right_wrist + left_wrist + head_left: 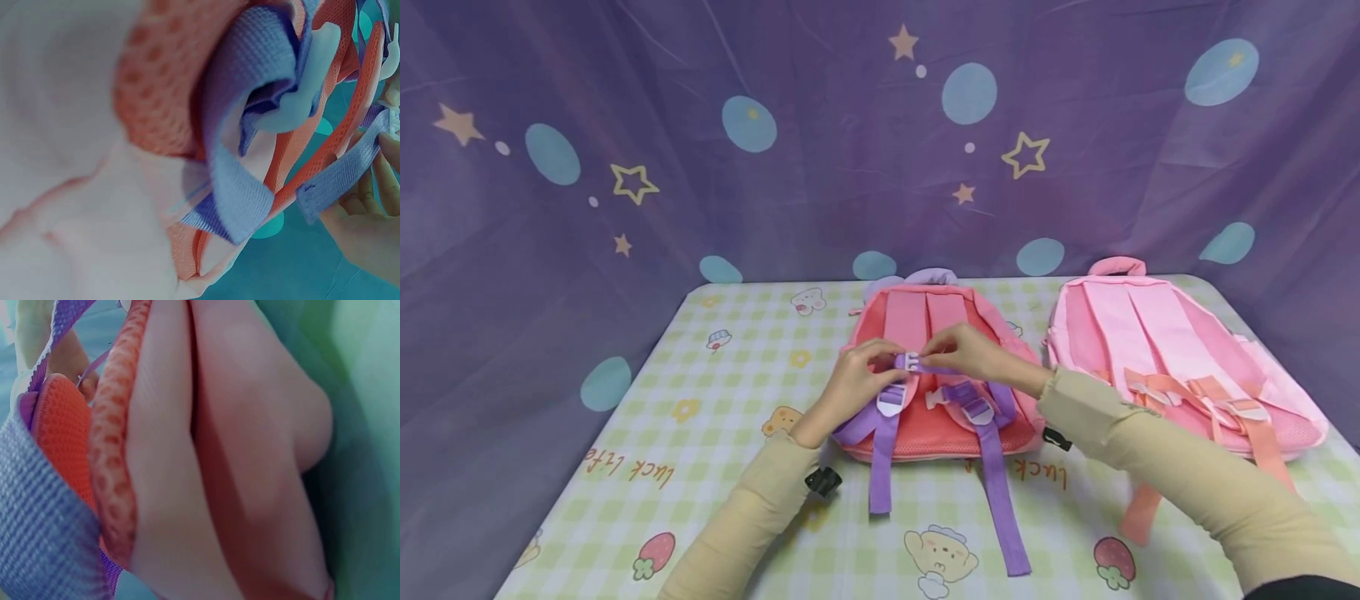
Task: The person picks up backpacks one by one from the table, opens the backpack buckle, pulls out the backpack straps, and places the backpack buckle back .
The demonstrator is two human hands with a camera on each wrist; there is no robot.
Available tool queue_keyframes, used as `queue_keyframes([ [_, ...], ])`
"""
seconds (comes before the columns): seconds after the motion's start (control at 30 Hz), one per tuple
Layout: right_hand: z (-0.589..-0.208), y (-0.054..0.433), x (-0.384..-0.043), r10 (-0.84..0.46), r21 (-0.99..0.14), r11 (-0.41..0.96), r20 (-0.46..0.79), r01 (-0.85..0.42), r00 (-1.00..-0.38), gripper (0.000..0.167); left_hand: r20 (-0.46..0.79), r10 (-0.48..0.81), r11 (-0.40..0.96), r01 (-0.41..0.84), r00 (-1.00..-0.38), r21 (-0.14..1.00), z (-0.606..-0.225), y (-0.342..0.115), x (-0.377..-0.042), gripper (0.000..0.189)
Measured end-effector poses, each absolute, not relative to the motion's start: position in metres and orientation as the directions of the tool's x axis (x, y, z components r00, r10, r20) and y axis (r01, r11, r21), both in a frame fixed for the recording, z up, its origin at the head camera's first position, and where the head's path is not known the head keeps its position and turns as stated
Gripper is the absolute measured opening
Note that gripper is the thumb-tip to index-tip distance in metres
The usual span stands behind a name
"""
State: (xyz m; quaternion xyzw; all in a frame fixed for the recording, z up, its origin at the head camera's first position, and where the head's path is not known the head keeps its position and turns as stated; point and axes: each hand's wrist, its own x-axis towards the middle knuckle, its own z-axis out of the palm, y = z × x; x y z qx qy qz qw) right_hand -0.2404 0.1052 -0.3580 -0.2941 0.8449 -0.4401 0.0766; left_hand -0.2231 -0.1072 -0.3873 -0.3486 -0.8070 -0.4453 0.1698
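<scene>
A coral and pink backpack lies on the table with its back panel and shoulder straps up. Above the panel, a small white buckle sits between both hands on purple webbing. My left hand pinches its left side with thumb and fingers. From the other side, my right hand pinches the buckle where a purple strap leads off. In the right wrist view, a purple strap end hangs across the hand. The left wrist view is largely filled by the bag's pink fabric.
Another pink backpack with orange straps lies to the right, partly behind the right forearm. Two loose purple strap tails hang toward the front. A checked cloth covers the table. A purple patterned curtain stands behind.
</scene>
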Motion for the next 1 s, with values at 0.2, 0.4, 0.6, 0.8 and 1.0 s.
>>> queue_keyframes([
  [0.2, -0.3603, 0.113, -0.2404, -0.557, -0.786, 0.446, 0.13, -0.428, -0.82, 0.013, 0.576, 0.408, 0.354, 0.704, -0.708, 0.615, -0.3867, -0.1076, -0.2224, 0.024],
  [0.4, -0.3624, 0.1143, -0.24, -0.553, -0.799, 0.437, 0.123, -0.413, -0.824, 0.013, 0.585, 0.407, 0.361, 0.712, -0.702, 0.603, -0.3882, -0.1073, -0.2231, 0.026],
  [0.6, -0.3604, 0.1119, -0.2399, -0.557, -0.805, 0.418, 0.139, -0.421, -0.819, 0.011, 0.574, 0.418, 0.363, 0.708, -0.704, 0.605, -0.3905, -0.1067, -0.2242, 0.026],
  [0.8, -0.3585, 0.1103, -0.2396, -0.569, -0.809, 0.402, 0.148, -0.43, -0.809, 0.011, 0.544, 0.428, 0.363, 0.689, -0.722, 0.628, -0.39, -0.1057, -0.2231, 0.026],
  [1.0, -0.3572, 0.1114, -0.2376, -0.57, -0.807, 0.412, 0.135, -0.424, -0.81, 0.012, 0.531, 0.42, 0.369, 0.673, -0.736, 0.641, -0.3893, -0.1055, -0.2208, 0.025],
])
